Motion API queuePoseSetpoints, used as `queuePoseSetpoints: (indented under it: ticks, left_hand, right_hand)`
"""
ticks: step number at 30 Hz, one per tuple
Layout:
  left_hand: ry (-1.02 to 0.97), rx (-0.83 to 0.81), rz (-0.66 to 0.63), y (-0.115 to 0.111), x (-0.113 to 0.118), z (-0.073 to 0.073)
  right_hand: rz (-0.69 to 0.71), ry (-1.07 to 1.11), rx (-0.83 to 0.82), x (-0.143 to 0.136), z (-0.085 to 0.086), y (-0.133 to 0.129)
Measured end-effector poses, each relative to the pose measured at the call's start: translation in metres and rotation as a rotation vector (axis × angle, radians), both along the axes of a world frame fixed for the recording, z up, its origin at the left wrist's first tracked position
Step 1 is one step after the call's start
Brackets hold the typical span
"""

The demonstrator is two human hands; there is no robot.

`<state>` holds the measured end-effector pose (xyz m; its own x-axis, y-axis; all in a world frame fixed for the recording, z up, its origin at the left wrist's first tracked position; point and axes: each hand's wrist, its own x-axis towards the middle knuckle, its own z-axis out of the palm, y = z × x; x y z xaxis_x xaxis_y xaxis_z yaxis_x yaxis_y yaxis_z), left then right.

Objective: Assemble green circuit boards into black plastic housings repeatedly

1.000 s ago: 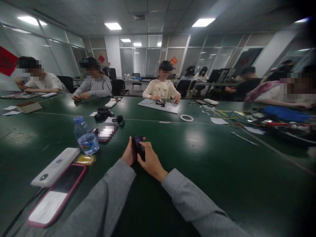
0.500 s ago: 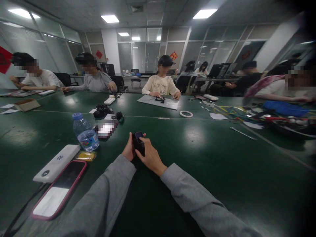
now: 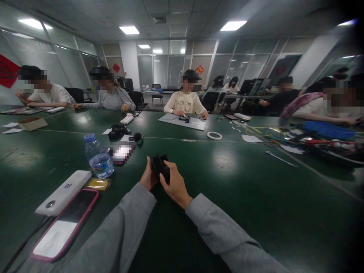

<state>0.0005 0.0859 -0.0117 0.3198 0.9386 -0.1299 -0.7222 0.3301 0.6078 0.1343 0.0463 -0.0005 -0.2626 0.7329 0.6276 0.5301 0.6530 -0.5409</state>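
Note:
My left hand (image 3: pixel 148 176) wraps round the left side of a small black box-shaped device (image 3: pixel 160 162), held tilted above the table. My right hand (image 3: pixel 176 185) grips the same device from the right, its index finger at the upper edge and its thumb lower down. The left fingers are mostly hidden behind the device. Its front looks dark, and I cannot make out its exact kind. To the left stand a water bottle (image 3: pixel 99 161) with a blue cap and a small yellow packet (image 3: pixel 98 184).
On the green table (image 3: pixel 256 212) lie a white power bank (image 3: pixel 64 192), a pink-cased phone (image 3: pixel 66 223), black gear (image 3: pixel 118 131), a white ring (image 3: pixel 214 135), a metal rod (image 3: pixel 281 158) and tangled cables (image 3: pixel 273 132). A person (image 3: pixel 186 100) sits opposite at a grey board (image 3: pixel 196 123).
The device has turned in my hands, so the bluish screen seen before now looks dark. My right index finger has moved from the screen to the edge. The view has tilted up slightly.

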Motion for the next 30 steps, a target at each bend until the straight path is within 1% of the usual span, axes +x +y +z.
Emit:
queuePoseSetpoints:
  ticks: [3, 5, 8, 11, 14, 18, 20, 23, 25, 30]
  left_hand:
    - [0.013, -0.059, 0.056, 0.002, -0.002, -0.001]
    - [0.009, -0.09, 0.093, 0.002, -0.003, 0.001]
    - [-0.02, -0.087, 0.122, 0.002, -0.005, 0.002]
    - [-0.039, -0.067, 0.104, 0.002, -0.006, 0.0]
    - [-0.067, -0.067, 0.06, 0.002, -0.006, -0.001]
    - [-0.066, -0.147, 0.036, 0.0, -0.005, 0.001]
    - [-0.064, -0.161, 0.032, -0.001, -0.005, 0.002]
    - [-0.077, -0.148, 0.044, -0.001, -0.005, 0.001]
    - [-0.09, -0.137, 0.043, 0.001, -0.005, -0.001]
    - [-0.098, -0.099, -0.003, 0.004, -0.006, -0.006]
  right_hand:
    - [-0.046, 0.105, 0.08, 0.004, 0.002, 0.002]
    - [-0.097, 0.162, 0.105, 0.007, 0.003, 0.004]
    - [-0.163, 0.18, 0.067, 0.01, 0.002, 0.009]
    - [-0.191, 0.144, 0.001, 0.011, 0.0, 0.012]
    - [-0.187, 0.077, -0.029, 0.01, -0.002, 0.013]
    - [-0.183, -0.033, -0.048, 0.008, -0.004, 0.013]
    - [-0.18, -0.064, -0.056, 0.008, -0.006, 0.014]
    - [-0.161, -0.065, -0.053, 0.006, -0.008, 0.016]
    - [-0.124, -0.065, -0.039, 0.006, -0.009, 0.017]
    - [-0.057, -0.089, -0.006, 0.005, -0.01, 0.017]
